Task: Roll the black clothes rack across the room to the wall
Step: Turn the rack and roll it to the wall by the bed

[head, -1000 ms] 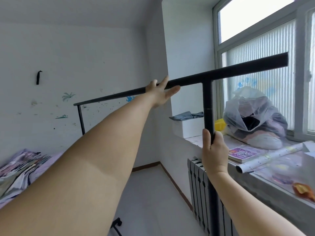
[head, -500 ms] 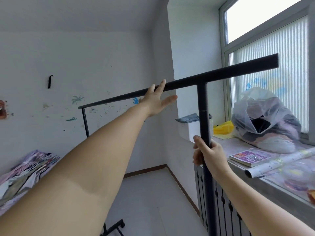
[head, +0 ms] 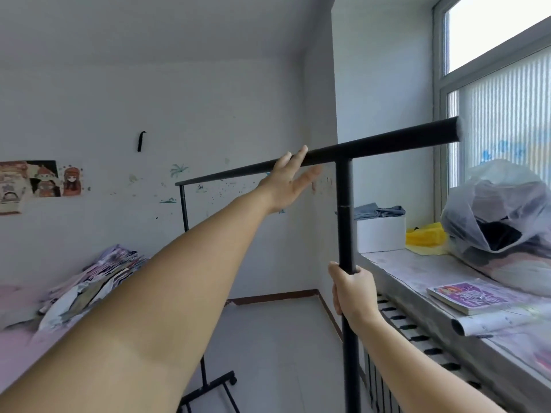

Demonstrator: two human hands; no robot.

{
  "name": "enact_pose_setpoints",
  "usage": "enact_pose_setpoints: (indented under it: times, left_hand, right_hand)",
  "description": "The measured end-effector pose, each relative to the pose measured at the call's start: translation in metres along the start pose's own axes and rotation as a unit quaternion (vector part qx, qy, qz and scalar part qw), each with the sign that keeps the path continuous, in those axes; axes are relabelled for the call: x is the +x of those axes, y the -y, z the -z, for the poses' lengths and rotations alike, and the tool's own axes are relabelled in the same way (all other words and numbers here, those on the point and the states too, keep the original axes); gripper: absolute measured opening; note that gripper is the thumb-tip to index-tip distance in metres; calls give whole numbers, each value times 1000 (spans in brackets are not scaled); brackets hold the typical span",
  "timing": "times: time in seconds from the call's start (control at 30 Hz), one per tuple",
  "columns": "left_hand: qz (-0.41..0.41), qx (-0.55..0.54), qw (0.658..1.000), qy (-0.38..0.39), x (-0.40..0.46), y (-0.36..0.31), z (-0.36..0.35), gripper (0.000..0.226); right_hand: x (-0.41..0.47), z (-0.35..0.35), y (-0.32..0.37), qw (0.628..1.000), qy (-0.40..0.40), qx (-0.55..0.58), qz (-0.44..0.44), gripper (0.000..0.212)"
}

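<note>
The black clothes rack (head: 387, 143) stands in front of me, its top bar running from upper right toward the white far wall (head: 119, 99). My left hand (head: 286, 183) reaches out to that bar, fingers laid over it and thumb underneath. My right hand (head: 353, 290) is closed around the near upright post, just below its joint. The far upright (head: 183, 204) stands close to the wall, and its wheeled foot (head: 220, 386) rests on the pale floor. The near post's base is out of view.
A windowsill (head: 417, 269) runs along the right with a radiator (head: 396, 323) under it. On the sill lie a white box (head: 381, 234), a filled plastic bag (head: 501, 222) and a purple book (head: 465, 296). A bed with piled clothes (head: 95, 281) is at left.
The rack has rolled on toward the far wall, its right bar end sliding left across the window. Its wheeled foot has come into view. Both hands stay on the rack.
</note>
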State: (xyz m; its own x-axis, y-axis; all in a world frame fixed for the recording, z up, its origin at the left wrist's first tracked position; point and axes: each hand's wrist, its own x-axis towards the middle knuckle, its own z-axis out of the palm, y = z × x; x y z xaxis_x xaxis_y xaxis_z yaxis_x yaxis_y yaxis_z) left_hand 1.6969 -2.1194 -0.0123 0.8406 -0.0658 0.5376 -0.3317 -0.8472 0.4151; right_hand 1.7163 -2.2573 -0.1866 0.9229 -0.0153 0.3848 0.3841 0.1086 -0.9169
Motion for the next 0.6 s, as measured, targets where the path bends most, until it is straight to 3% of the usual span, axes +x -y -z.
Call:
enact_pose_setpoints:
  times: [0.23,0.6]
  left_hand:
    - [49,-15,999,9,13,7,-1,87]
    - [39,-36,999,6,57,53,-8,78]
  right_hand:
    - [18,-18,-10,998,-38,-39,-6,33]
    - [67,-54,-31,995,-80,-50,-16,31]
